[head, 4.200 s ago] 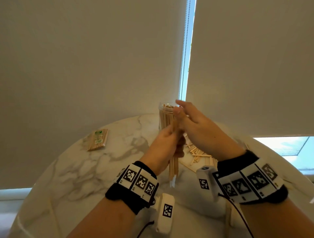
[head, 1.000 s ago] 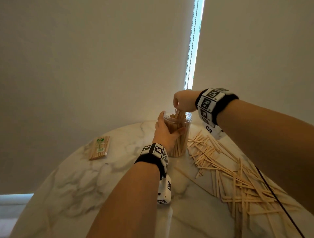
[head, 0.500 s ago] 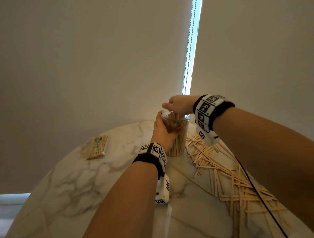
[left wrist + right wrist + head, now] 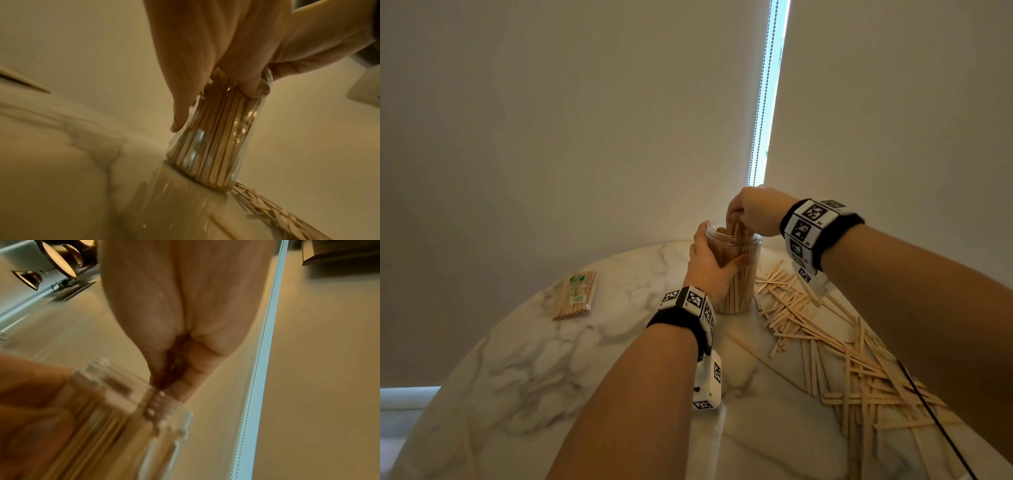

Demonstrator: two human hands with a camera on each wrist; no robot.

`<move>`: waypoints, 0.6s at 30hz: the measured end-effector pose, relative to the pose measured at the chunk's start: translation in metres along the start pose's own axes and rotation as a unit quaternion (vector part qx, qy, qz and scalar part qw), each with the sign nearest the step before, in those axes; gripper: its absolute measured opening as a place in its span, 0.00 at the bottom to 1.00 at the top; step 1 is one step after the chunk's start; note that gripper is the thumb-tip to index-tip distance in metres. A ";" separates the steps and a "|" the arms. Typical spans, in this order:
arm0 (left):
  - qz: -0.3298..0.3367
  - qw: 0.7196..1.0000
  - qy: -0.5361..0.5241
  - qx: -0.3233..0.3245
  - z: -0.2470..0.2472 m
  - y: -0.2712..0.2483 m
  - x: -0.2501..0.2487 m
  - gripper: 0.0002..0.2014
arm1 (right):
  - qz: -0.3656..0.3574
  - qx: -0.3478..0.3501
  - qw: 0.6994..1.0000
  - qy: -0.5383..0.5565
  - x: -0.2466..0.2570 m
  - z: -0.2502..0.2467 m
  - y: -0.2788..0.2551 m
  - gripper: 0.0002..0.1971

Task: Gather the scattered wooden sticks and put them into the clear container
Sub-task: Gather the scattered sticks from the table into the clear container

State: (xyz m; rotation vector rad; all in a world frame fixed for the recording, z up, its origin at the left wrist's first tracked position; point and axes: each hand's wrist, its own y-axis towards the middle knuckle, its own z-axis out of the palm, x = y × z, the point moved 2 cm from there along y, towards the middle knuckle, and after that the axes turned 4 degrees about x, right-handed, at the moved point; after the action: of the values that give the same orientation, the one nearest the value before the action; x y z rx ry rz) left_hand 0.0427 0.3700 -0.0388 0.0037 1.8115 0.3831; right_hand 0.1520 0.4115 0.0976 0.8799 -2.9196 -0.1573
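A clear container [image 4: 739,284] stands upright on the marble table [image 4: 551,377], packed with upright wooden sticks. My left hand [image 4: 714,262] grips its upper wall, thumb in front and fingers round the back; the left wrist view shows the container [image 4: 211,146] under that left hand [image 4: 216,65]. My right hand [image 4: 736,221] hovers over the mouth, fingertips dipped inside and pinched on stick tops. The right wrist view, blurred, shows the right hand [image 4: 164,382] pinched at the container rim [image 4: 115,410]. Several loose sticks [image 4: 825,342] lie scattered right of the container.
A wrapped packet of sticks [image 4: 575,294] lies at the table's far left. One long stick [image 4: 756,356] lies alone in front of the container. Window blinds and a bead chain [image 4: 760,102] close off the back. A black cable [image 4: 935,421] trails from my right wrist over the pile.
My right hand went from lying flat over the container's mouth to pointing its fingers down into it. My left hand kept its hold on the container throughout.
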 end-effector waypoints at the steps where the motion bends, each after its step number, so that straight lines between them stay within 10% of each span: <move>1: 0.001 1.000 -0.001 0.001 0.000 0.000 0.000 0.50 | 0.000 0.017 1.000 0.005 0.002 -0.001 -0.001 0.13; 6: 0.006 1.000 0.005 -0.002 -0.001 0.001 0.001 0.51 | 0.017 -0.090 0.989 0.119 -0.002 -0.011 -0.004 0.06; 18: -0.002 1.000 0.002 0.000 -0.002 -0.001 -0.001 0.51 | 0.013 -0.011 1.000 0.018 0.009 0.005 -0.001 0.06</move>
State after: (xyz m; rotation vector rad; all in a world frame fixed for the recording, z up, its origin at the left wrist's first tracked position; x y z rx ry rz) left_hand 0.0415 0.3680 -0.0376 -0.0005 1.8153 0.3799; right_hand 0.1447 0.4066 0.0931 0.8325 -2.8890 -0.1695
